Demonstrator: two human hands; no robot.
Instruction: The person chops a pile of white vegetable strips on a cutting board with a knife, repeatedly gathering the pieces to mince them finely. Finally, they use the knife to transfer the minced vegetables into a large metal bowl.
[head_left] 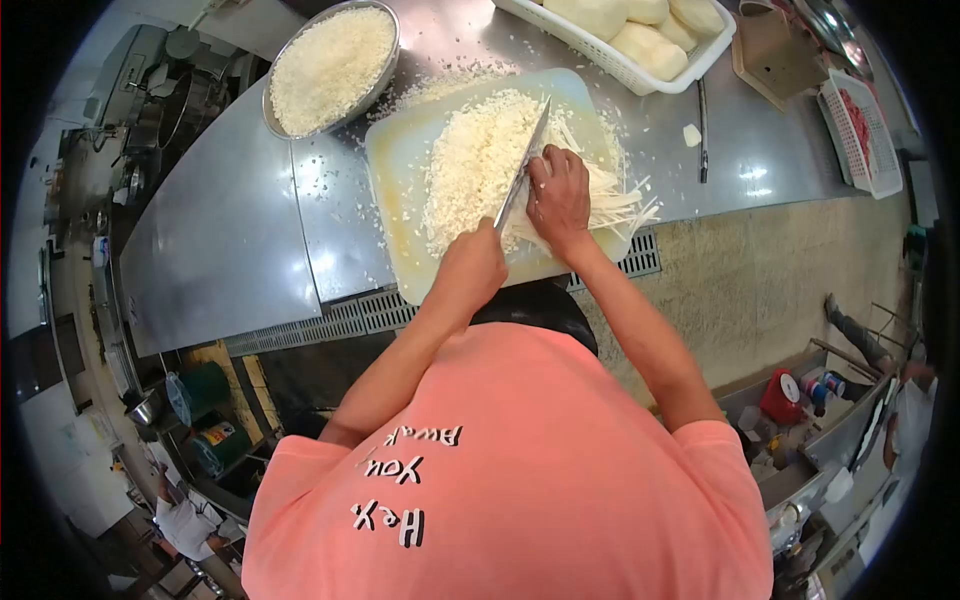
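My left hand (470, 268) is closed round the handle of a large knife (522, 165), whose blade points up and away across the cutting board (400, 220). Just right of the blade, my right hand (560, 200) presses down with curled fingers on thin white vegetable strips (612, 203), its fingertips close to the blade. Left of the knife, a wide heap of finely chopped white pieces (472, 150) covers the middle of the board. Loose strips fan out to the right, over the board's edge.
A metal bowl (391, 75) of chopped white pieces stands at the upper left. A white basket (600, 52) holds large peeled vegetables at the top. Further right are a dark rod (703, 130), a cardboard box (775, 62) and a basket (880, 170) with red pieces. People are partly visible at both sides.
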